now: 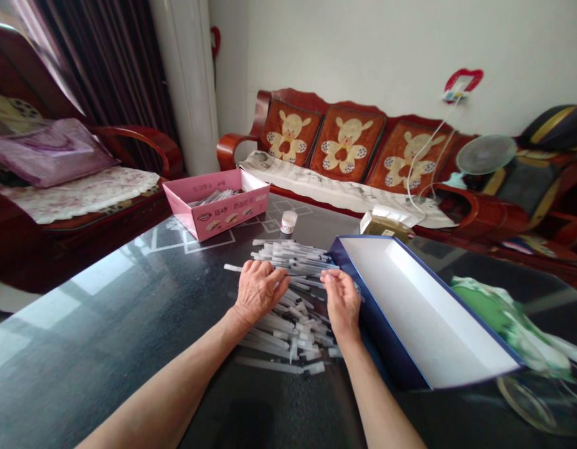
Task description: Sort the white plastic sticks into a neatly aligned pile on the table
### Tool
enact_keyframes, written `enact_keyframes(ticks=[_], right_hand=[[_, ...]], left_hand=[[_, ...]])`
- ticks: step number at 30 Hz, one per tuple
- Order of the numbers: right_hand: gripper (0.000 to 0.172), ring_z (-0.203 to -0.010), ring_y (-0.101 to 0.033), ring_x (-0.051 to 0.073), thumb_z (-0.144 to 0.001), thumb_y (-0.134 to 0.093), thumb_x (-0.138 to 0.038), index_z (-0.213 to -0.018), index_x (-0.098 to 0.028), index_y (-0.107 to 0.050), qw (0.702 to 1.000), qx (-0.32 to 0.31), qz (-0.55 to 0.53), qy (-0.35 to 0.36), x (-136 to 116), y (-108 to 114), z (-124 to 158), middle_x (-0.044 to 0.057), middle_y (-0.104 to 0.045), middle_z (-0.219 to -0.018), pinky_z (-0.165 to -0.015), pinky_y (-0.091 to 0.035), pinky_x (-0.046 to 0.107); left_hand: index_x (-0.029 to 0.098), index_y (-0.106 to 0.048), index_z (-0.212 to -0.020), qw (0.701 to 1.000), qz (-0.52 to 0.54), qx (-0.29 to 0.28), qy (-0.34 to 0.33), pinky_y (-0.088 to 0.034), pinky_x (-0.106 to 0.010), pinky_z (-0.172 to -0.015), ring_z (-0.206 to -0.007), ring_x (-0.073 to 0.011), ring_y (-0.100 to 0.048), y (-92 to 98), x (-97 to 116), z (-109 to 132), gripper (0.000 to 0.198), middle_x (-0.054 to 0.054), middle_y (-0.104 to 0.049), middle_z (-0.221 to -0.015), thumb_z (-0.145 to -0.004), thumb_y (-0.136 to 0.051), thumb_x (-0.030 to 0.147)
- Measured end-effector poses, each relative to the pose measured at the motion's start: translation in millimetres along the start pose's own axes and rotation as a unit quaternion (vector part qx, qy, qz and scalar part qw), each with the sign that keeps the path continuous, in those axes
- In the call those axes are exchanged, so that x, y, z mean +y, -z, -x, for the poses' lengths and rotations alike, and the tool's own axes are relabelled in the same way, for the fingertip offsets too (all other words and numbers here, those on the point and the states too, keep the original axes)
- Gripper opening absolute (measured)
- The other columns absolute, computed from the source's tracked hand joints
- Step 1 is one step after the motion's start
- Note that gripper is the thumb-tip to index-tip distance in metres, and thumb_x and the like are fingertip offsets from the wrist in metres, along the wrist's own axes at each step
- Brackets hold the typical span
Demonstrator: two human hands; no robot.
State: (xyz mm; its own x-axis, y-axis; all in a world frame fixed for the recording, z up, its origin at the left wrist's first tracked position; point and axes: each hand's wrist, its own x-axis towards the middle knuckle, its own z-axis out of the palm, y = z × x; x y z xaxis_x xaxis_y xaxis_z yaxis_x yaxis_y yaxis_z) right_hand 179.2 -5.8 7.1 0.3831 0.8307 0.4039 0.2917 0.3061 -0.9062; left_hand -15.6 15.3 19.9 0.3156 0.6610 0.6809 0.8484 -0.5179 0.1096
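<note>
Dark glossy sitting-room counter (106, 324). The left hand (258, 290) and right hand (341, 302) are gathering thin white plastic tubes (293, 315) beside an open blue cardboard box (424, 312), each grip narrow on a bundle's ends; squaring it is calling for even pressure.

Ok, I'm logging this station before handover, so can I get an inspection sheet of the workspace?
Surface: dark glossy table with light reflections.
Work items: pile of white sticks; open blue box beside it, white inside.
Clutter: pink box holding more sticks; small white jar; tan packet; blurred green thing.
Fingers: left hand and right hand on the pile; grip unclear.
Cables: white cable hanging from wall socket.
Surroundings: wooden sofa, fan, curtain.
</note>
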Motion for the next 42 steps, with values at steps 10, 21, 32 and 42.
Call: enact_keyframes(ticks=[10, 21, 32, 42], right_hand=[[0.037, -0.127, -0.041, 0.031, -0.085, -0.056, -0.027, -0.122, -0.022, -0.051, 0.916, -0.044, 0.289, 0.276, -19, -8, 13, 0.011, -0.058, -0.124, -0.105, -0.023, 0.056], [0.013, -0.089, -0.060, 0.022, -0.086, -0.051, -0.023, -0.086, -0.021, -0.064, 0.928, -0.080, 0.279, 0.232, -4, -1, 7, 0.006, -0.069, -0.086, -0.087, -0.039, 0.038], [0.025, -0.101, -0.060, 0.022, -0.091, -0.044, -0.030, -0.105, -0.020, -0.062, 0.976, -0.041, 0.159, 0.145, -5, -1, 3, 0.010, -0.067, -0.105, -0.092, -0.045, 0.039], [0.036, -0.081, -0.068, 0.021, -0.081, -0.058, -0.046, -0.104, -0.018, -0.063, 0.985, -0.122, -0.076, -0.099, -21, -11, 11, 0.006, -0.072, -0.083, -0.064, -0.052, 0.030]], left_hand=[[0.027, -0.068, -0.086, 1.000, 0.015, -0.001, -0.027, -0.031, -0.034, -0.072, -0.071, -0.0174, -0.047, 0.2, 6, 1, 0.023, -0.003, -0.056, -0.071, -0.090, -0.048, 0.037], [0.021, -0.058, -0.112, 0.995, 0.091, 0.037, -0.021, -0.038, -0.039, -0.085, -0.087, -0.0196, -0.054, -4.8, -4, 1, 0.031, -0.007, -0.064, -0.098, -0.089, -0.039, 0.012], [0.022, -0.045, -0.088, 0.733, 0.617, 0.126, 0.258, -0.049, -0.034, -0.085, -0.099, -0.0183, -0.065, 7.7, 15, -17, 0.015, -0.004, -0.068, -0.097, -0.084, -0.057, 0.029], [0.020, -0.054, -0.090, 0.655, 0.662, 0.048, 0.362, -0.051, -0.034, -0.076, -0.095, -0.0211, -0.065, 1.9, 6, -19, 0.027, -0.004, -0.068, -0.094, -0.073, -0.068, 0.036]])
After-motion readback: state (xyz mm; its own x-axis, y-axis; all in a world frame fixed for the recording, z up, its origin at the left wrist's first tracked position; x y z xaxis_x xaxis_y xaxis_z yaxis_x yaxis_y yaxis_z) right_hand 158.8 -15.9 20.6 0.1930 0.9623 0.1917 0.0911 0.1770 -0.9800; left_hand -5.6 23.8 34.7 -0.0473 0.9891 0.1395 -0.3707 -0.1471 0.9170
